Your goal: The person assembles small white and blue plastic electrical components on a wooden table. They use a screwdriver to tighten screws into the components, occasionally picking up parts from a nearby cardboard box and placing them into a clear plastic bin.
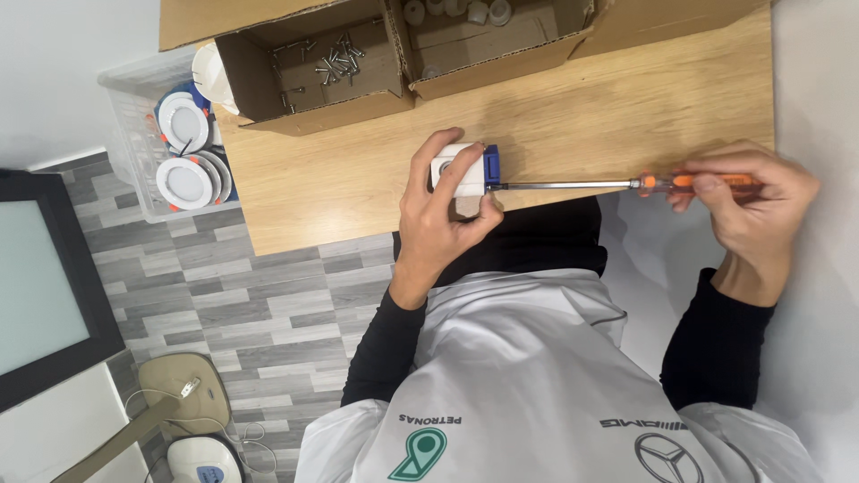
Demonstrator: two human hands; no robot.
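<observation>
My left hand [438, 210] grips a small white and blue electrical socket box [465, 170] at the near edge of the wooden table [573, 116]. My right hand [752, 206] holds an orange-handled screwdriver [626, 184] by its handle. The long metal shaft runs level to the left, and its tip meets the blue side of the box.
Two open cardboard boxes stand at the table's far side: one with loose screws [333, 58], one with small white parts [465, 13]. A clear plastic bin [134, 134] holding round white light fittings stands on the grey plank floor at left, beside a dark-framed panel [45, 277].
</observation>
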